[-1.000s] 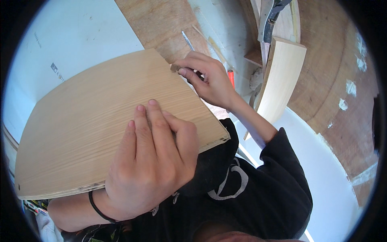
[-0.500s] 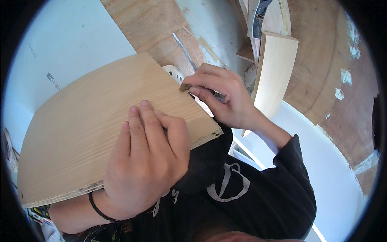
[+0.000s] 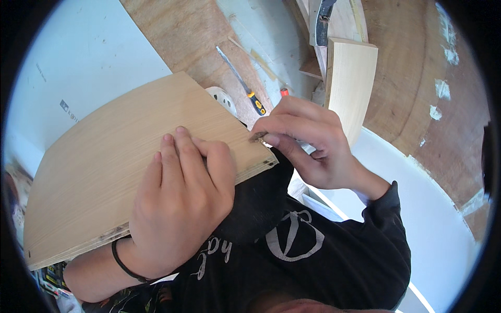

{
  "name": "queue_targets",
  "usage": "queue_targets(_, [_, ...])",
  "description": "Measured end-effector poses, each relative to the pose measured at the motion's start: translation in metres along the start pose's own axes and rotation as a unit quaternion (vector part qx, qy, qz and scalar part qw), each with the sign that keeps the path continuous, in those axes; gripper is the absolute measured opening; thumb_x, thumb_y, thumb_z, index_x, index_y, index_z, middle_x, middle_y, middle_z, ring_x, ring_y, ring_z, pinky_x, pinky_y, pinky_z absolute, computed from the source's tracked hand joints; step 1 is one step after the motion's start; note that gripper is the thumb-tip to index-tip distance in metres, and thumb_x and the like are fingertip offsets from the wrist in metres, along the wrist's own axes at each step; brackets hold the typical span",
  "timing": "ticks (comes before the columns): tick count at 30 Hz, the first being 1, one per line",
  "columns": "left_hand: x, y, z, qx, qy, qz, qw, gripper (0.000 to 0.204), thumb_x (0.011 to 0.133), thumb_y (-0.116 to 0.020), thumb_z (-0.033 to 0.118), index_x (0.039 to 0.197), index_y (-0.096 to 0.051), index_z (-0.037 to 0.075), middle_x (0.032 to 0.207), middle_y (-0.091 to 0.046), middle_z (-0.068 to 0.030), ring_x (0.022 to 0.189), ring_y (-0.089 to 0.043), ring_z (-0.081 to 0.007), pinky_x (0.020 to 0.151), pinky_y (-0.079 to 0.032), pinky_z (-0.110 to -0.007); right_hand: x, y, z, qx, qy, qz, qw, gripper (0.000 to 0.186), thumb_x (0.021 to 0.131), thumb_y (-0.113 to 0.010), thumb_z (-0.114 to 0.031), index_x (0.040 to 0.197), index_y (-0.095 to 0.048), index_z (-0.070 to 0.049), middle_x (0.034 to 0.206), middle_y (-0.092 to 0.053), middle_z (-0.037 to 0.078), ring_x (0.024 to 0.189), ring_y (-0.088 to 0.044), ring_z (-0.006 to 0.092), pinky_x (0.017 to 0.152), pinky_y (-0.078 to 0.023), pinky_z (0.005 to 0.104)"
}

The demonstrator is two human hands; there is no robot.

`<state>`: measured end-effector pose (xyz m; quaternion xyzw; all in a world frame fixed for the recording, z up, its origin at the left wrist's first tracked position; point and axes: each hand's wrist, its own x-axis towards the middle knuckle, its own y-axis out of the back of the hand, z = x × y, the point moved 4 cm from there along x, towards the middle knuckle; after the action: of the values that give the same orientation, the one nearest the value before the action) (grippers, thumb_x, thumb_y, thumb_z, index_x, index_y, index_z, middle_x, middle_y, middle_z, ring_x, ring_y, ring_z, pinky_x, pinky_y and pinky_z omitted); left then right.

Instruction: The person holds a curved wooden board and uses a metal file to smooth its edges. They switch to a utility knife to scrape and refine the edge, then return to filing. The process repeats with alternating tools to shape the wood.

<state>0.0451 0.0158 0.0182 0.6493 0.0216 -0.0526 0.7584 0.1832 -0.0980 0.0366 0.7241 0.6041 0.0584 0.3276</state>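
A pale wood-grained plywood board [image 3: 115,141] lies tilted across my lap, its layered edges showing. My left hand [image 3: 180,203] rests on its top face, fingers stretched out and holding nothing. At the board's right edge, close to the near corner, my right hand [image 3: 315,143] pinches a small brown scrap [image 3: 258,136] between thumb and fingers. It looks like folded sandpaper, though most of it is hidden. The scrap touches the edge of the board.
Beyond my right hand lies a file [image 3: 242,82] with a yellow and black handle, near a white disc with holes [image 3: 222,99]. A small red object [image 3: 284,92] is beside them. Another wooden board [image 3: 352,78] stands to the right. A white panel [image 3: 99,52] is at far left.
My right hand has slid along the board's right edge toward the near corner with the scrap. The file's handle has come into sight. My left hand stays on the board.
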Motion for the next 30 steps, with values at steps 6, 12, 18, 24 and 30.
queue_targets(6, [0.000,-0.001,-0.001,-0.007,-0.003,0.005,1.000,0.014,0.087,-0.062,0.008,0.097,-0.058,-0.001,0.106,-0.071,-0.0197,0.097,-0.073,-0.0263,0.069,-0.055,-0.030,-0.008,0.010,-0.016,-0.050,-0.030,-0.018,0.998,0.019,0.086,-0.067,0.000,0.105,-0.070,-0.001,0.092,-0.068,0.011,0.078,-0.062,0.0249,0.067,-0.048,0.0341])
queue_targets(12, [0.001,-0.002,-0.002,0.008,-0.012,0.054,0.998,0.007,0.085,-0.060,0.008,0.085,-0.057,0.001,0.095,-0.072,-0.0196,0.086,-0.074,-0.0244,0.066,-0.056,-0.028,0.013,0.018,0.007,-0.017,-0.006,0.060,0.998,0.018,0.092,-0.064,-0.009,0.107,-0.070,0.000,0.097,-0.070,0.010,0.078,-0.064,0.0227,0.070,-0.051,0.0320])
queue_targets(18, [-0.002,-0.002,0.002,-0.010,0.005,0.026,1.000,0.010,0.086,-0.061,0.006,0.092,-0.059,-0.002,0.100,-0.072,-0.0195,0.090,-0.074,-0.0264,0.068,-0.057,-0.030,0.058,-0.062,0.112,-0.014,-0.046,0.040,0.998,0.022,0.094,-0.062,-0.014,0.110,-0.068,-0.001,0.098,-0.070,0.013,0.084,-0.067,0.0252,0.073,-0.054,0.0340])
queue_targets(24, [-0.003,-0.001,0.001,-0.017,0.011,-0.003,1.000,0.018,0.084,-0.065,0.003,0.099,-0.061,-0.005,0.106,-0.072,-0.0205,0.097,-0.073,-0.0288,0.070,-0.058,-0.031,0.068,-0.090,0.145,-0.020,-0.059,0.056,0.997,0.024,0.093,-0.062,-0.017,0.110,-0.070,-0.001,0.098,-0.072,0.015,0.082,-0.068,0.0296,0.076,-0.054,0.0376])
queue_targets(30, [-0.001,0.001,0.000,-0.030,0.004,-0.010,1.000,0.021,0.083,-0.067,0.002,0.101,-0.062,-0.007,0.106,-0.072,-0.0217,0.097,-0.073,-0.0298,0.069,-0.058,-0.031,0.073,-0.093,0.150,-0.047,-0.066,0.050,0.995,0.025,0.092,-0.062,-0.017,0.110,-0.070,-0.003,0.098,-0.073,0.015,0.082,-0.069,0.0307,0.076,-0.054,0.0391])
